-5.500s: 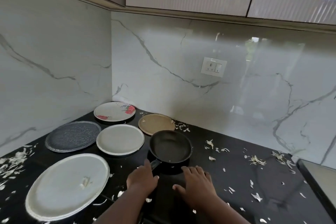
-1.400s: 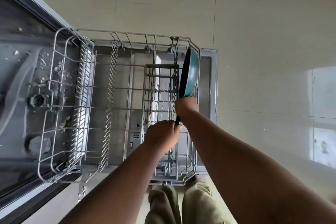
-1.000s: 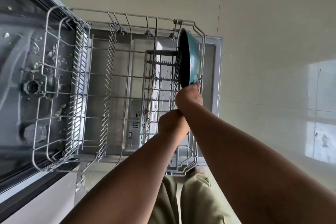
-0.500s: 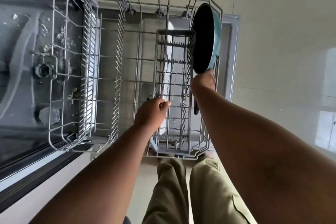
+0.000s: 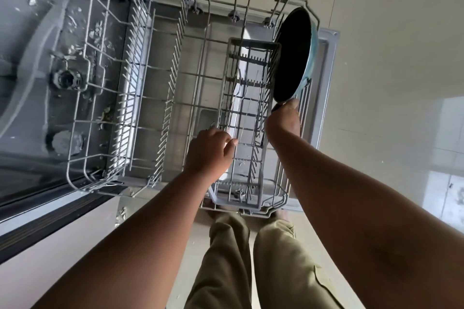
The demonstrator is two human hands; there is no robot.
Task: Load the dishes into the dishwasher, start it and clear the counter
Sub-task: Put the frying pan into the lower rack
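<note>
The right hand [image 5: 283,120] grips the pan [image 5: 295,54] on edge at the rack's [image 5: 105,88] right side, hiding its handle. The left hand [image 5: 209,152] pinches a basket [image 5: 248,118] wire; fingertips hidden.

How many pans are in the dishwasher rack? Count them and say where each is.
1. The pan stands on edge at the rack's right side, beside the cutlery basket, its handle held by the right hand. No other pan shows; the arms may hide little.
</note>
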